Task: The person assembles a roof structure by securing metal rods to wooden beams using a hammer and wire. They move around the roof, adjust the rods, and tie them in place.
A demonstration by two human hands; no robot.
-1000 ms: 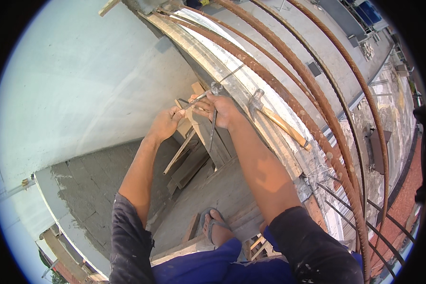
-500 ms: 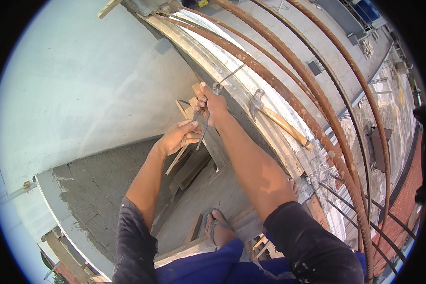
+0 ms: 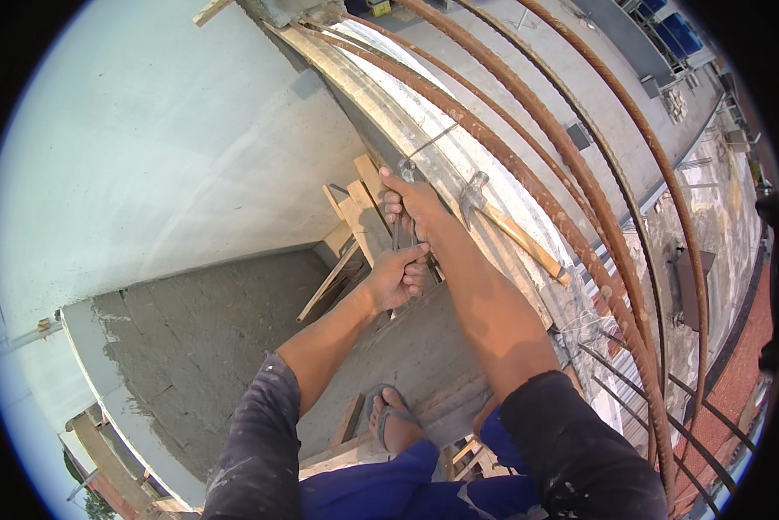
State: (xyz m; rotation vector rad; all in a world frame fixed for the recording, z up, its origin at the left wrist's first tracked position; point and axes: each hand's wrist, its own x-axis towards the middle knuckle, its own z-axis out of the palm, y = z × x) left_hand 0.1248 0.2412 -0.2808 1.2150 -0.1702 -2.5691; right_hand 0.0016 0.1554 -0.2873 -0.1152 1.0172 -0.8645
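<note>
Both of my hands are on a pair of metal pincers (image 3: 408, 169) in the middle of the view. My right hand (image 3: 414, 204) is wrapped round it just below the head. Lower down, my left hand (image 3: 397, 279) is closed round the handle ends, and its fingertips come close to the right hand. The head of the pincers is at the near end of a thin dark wire (image 3: 434, 143) lying across the timber edge. Whether the jaws bite it is too small to tell. A claw hammer (image 3: 521, 238) with a wooden handle lies on the ledge right of my right forearm.
Long rusty rebars (image 3: 541, 173) curve along the right side. A timber form edge (image 3: 381, 104) runs beside a smooth pale wall (image 3: 173, 156). Wooden planks (image 3: 363, 212) stand behind my hands. Below is a grey cement surface (image 3: 199, 347); my sandalled foot (image 3: 394, 420) rests near a wood block.
The pincers' handles, spread apart before, are now close together. My left hand has moved right and down round their ends. The view has shifted slightly; the hammer stays on the ledge.
</note>
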